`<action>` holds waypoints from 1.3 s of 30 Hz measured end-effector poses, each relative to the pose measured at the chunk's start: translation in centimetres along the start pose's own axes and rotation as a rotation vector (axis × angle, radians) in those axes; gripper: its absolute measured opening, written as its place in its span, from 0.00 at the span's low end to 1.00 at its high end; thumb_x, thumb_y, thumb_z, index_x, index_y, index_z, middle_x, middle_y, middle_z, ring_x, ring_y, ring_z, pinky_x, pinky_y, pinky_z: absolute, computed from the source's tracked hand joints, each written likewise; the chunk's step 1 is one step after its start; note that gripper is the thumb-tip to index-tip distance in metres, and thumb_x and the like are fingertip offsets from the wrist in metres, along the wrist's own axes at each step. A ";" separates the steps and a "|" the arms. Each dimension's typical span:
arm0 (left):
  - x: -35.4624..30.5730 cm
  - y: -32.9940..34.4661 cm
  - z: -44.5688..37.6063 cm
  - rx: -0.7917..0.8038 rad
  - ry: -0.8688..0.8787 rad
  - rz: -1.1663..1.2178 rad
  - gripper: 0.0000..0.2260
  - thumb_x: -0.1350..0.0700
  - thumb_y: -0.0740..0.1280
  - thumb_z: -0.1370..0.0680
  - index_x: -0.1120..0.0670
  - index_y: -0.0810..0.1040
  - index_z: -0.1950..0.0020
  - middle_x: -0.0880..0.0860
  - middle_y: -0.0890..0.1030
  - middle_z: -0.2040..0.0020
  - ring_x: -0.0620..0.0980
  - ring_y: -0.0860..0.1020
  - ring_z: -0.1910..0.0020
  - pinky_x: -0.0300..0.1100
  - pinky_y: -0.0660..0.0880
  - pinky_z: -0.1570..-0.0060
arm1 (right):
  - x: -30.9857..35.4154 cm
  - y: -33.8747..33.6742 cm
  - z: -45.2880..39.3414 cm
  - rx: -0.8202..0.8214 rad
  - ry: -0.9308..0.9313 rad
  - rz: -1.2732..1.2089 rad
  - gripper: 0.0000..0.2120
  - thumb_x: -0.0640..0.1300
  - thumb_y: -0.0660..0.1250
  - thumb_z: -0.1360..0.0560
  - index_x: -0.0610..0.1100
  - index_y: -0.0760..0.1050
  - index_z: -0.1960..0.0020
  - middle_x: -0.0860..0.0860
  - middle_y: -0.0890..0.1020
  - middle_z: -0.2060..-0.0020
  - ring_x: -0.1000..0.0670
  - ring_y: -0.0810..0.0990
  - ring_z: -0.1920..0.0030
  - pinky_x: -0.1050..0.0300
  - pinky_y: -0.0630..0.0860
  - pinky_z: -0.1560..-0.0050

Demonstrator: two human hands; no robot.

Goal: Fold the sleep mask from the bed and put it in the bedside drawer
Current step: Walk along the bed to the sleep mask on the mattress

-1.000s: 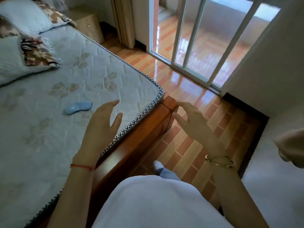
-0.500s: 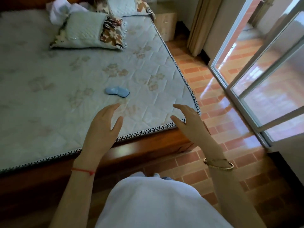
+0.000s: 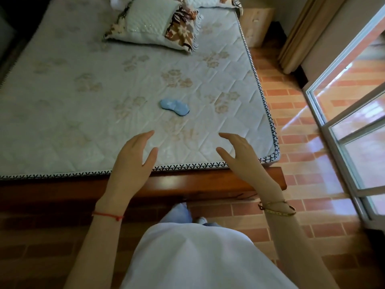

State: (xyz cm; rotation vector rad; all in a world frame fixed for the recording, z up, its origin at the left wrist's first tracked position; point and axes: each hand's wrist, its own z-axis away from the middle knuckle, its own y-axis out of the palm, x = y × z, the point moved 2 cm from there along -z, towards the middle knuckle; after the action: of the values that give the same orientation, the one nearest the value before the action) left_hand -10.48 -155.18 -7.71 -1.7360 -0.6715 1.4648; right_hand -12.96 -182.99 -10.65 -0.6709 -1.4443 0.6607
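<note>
Both hands hover over the near edge of the bed [image 3: 62, 126], spread wide and holding nothing: left hand [image 3: 133, 157], right hand [image 3: 241, 155]. Farther on, at 12 o'clock between them, the blue sleep mask [image 3: 174, 107] lies flat on the mattress, untouched.

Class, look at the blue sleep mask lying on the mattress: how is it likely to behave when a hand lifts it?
The sleep mask looks like thin padded fabric, so it will probably flop and fold easily. It is small beside the pillow, so likely very light. Lying flat on the quilted mattress, it should not roll.
</note>
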 end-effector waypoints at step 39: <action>16.8 15.5 -35.5 0.167 -0.067 -0.141 0.21 0.57 0.61 0.21 0.60 0.68 0.29 0.59 0.73 0.32 0.56 0.70 0.32 0.47 0.67 0.31 | -11.0 15.5 -37.5 0.106 0.247 0.004 0.21 0.51 0.61 0.21 0.43 0.68 0.31 0.45 0.73 0.34 0.44 0.70 0.33 0.54 0.65 0.34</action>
State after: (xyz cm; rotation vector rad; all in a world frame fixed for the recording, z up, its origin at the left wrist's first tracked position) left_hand 26.46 -158.41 -27.87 -1.4885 -0.6726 1.4439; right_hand 24.25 -181.63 -30.17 -0.6483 -1.1726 0.6294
